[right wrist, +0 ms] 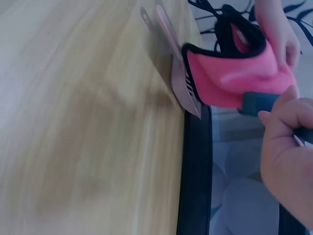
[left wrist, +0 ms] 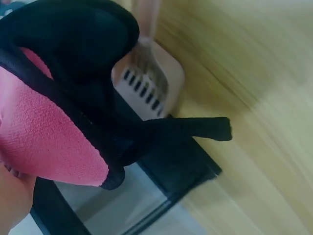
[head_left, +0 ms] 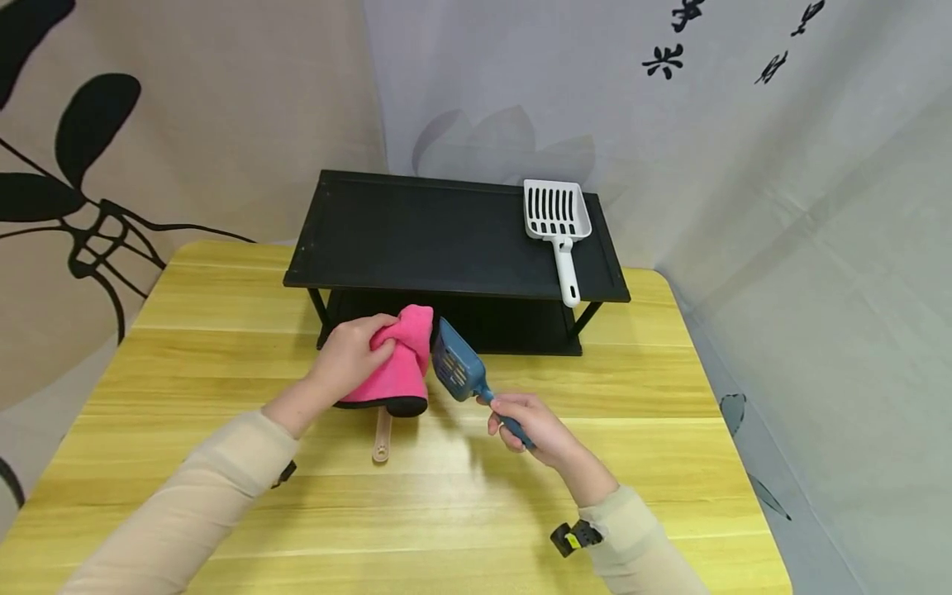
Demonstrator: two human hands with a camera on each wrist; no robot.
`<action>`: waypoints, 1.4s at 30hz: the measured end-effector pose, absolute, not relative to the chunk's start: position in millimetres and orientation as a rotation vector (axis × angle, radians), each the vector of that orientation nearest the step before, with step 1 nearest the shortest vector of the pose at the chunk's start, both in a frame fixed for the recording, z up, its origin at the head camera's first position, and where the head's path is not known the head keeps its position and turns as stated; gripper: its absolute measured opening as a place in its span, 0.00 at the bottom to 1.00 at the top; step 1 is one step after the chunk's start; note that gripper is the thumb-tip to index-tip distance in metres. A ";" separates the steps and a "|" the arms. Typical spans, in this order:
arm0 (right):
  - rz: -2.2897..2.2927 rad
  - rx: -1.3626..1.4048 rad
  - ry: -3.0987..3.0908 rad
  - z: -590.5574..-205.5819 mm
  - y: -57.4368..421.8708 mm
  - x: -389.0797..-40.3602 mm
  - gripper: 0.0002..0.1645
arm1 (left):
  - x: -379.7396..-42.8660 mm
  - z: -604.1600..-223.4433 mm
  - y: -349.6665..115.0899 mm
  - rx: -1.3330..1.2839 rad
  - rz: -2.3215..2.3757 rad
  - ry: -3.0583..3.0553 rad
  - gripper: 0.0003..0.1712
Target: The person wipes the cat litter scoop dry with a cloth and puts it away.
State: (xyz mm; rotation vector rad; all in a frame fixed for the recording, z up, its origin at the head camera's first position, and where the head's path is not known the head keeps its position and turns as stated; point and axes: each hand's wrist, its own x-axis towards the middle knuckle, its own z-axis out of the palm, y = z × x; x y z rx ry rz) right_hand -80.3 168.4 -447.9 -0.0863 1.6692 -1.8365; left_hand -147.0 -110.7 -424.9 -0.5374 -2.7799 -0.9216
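Note:
My left hand (head_left: 355,354) pinches a bunched pink cloth (head_left: 405,364) with black edging, held up in front of the rack. In the left wrist view a black strap-like end (left wrist: 205,128) hangs from it. My right hand (head_left: 537,426) grips the handle of a blue slotted litter scoop (head_left: 457,361), its head raised close beside the cloth. Below the cloth lies a pale pink litter scoop; its handle (head_left: 382,438) sticks out toward me, and its slotted head (left wrist: 146,88) shows in the left wrist view. The cloth hides that head in the head view.
A black two-tier rack (head_left: 416,235) stands at the back of the wooden table (head_left: 312,512). On its top tier, at the right, lies a white litter scoop (head_left: 558,211), handle over the front edge. A printed curtain (head_left: 476,83) hangs behind.

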 end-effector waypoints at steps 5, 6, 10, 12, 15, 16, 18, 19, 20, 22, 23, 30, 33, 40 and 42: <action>-1.796 -0.106 1.611 -452.9 152.3 -78.1 0.28 | -137.7 -418.1 -93.0 -0.472 -1.261 -2.752 0.21; -1.794 -0.112 1.603 -453.7 149.4 -78.1 0.29 | -134.7 -416.4 -89.0 -0.472 -1.316 -2.736 0.20; -1.809 -0.117 1.587 -454.6 143.9 -78.7 0.30 | -125.1 -415.2 -77.2 -0.544 -1.372 -2.686 0.18; -1.821 -0.119 1.583 -454.2 143.9 -79.0 0.30 | -121.9 -415.9 -74.2 -0.589 -1.332 -2.678 0.18; -1.828 -0.138 1.564 -453.1 144.9 -78.7 0.30 | -120.0 -417.8 -71.9 -0.608 -1.267 -2.674 0.19; -1.830 -0.146 1.555 -452.9 145.0 -78.5 0.30 | -119.8 -418.1 -71.7 -0.601 -1.247 -2.679 0.19; -1.836 -0.158 1.533 -452.2 144.9 -78.1 0.30 | -120.6 -418.7 -71.9 -0.590 -1.218 -2.689 0.19; -1.840 -0.161 1.525 -452.0 144.8 -77.9 0.30 | -121.1 -418.8 -72.3 -0.584 -1.197 -2.699 0.19; -1.844 -0.162 1.518 -451.8 144.7 -77.5 0.29 | -121.9 -419.1 -72.8 -0.582 -1.171 -2.710 0.19; -1.849 -0.167 1.506 -451.2 144.5 -77.0 0.29 | -123.3 -419.2 -74.8 -0.573 -1.114 -2.734 0.18; -1.851 -0.168 1.502 -450.8 144.5 -76.7 0.29 | -124.2 -419.5 -76.1 -0.569 -1.090 -2.743 0.18; -1.850 -0.169 1.488 -447.4 147.2 -75.0 0.29 | -128.5 -426.4 -86.7 -0.516 -1.003 -2.742 0.16; -1.846 -0.174 1.486 -446.2 149.9 -74.4 0.29 | -128.9 -429.8 -90.6 -0.526 -0.964 -2.729 0.17; -1.791 -0.228 1.637 -442.2 167.9 -75.3 0.29 | -136.3 -432.8 -106.4 -0.390 -0.971 -2.703 0.14; -1.738 -0.239 1.753 -440.4 175.4 -77.3 0.27 | -138.6 -432.2 -110.3 -0.356 -1.012 -2.699 0.13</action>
